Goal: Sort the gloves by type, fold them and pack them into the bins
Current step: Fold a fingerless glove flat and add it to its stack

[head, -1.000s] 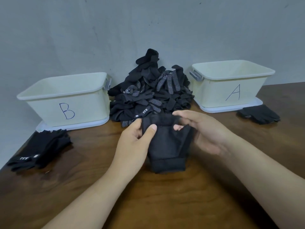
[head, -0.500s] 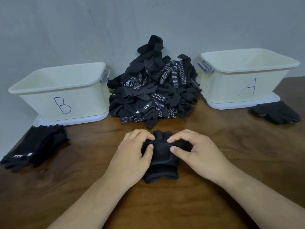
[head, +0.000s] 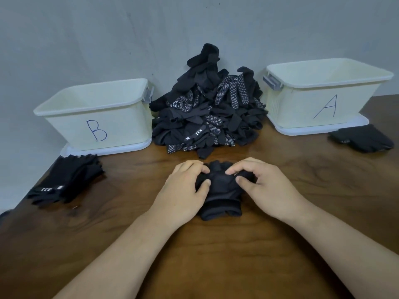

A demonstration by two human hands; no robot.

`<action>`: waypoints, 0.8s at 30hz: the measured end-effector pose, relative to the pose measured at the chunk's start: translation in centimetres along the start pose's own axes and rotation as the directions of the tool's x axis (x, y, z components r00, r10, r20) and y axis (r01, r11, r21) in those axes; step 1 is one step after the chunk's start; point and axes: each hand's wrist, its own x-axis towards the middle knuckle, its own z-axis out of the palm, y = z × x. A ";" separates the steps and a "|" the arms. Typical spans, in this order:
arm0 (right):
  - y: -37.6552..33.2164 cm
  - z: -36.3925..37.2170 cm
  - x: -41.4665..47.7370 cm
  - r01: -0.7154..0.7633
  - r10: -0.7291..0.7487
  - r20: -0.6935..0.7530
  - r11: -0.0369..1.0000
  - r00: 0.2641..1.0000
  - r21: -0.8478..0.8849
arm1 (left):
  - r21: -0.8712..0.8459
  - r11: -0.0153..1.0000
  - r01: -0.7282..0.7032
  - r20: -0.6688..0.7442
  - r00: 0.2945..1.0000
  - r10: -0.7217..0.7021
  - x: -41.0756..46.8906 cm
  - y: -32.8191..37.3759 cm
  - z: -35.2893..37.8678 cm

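— What does everything sit on?

— A dark wooden table (head: 302, 180), its far edge against a plain grey wall (head: 86, 39).

— And the count?

— Two cream bins: bin B (head: 64, 126) at the far left, bin A (head: 302, 108) at the far right. One loose pile of black gloves (head: 207, 117) lies between them at the far edge; how many it holds, I cannot tell. Two small stacks: the left stack (head: 69, 180) by the left edge in front of B, the right stack (head: 362, 138) by the right edge in front of A.

— The glove being worked?

— One black glove (head: 220, 190) lies mid-table, just before the pile. Its long axis runs near to far, cuff toward the near edge, fingertips toward the pile.

— The hands?

— The left hand (head: 183, 190) and right hand (head: 265, 186) flank it, fingers curled, each pinching the glove with thumb and fingertips.
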 end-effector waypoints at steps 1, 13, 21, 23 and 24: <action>0.1 0.0 0.3 -0.002 0.002 -0.008 1.000 1.000 -0.008 | 0.018 1.000 -0.005 0.009 1.000 0.005 0.1 0.0 0.0; -1.3 3.4 12.8 0.337 -0.389 0.067 0.683 0.919 -0.648 | 0.045 0.999 -0.006 0.014 1.000 0.005 0.5 -0.8 -0.2; -2.0 4.5 15.7 0.283 -0.450 -0.141 0.743 0.882 -0.607 | 0.113 0.992 0.056 -0.019 0.998 -0.055 0.6 -1.4 -0.4; -2.8 3.8 16.1 0.238 -0.380 -0.193 0.827 0.905 -0.510 | 0.096 0.993 0.061 -0.020 0.998 -0.059 0.6 -1.6 -0.4; -3.0 3.4 16.4 0.222 -0.354 -0.209 0.852 0.912 -0.474 | 0.090 0.994 0.060 -0.026 0.998 -0.058 0.6 -1.5 -0.4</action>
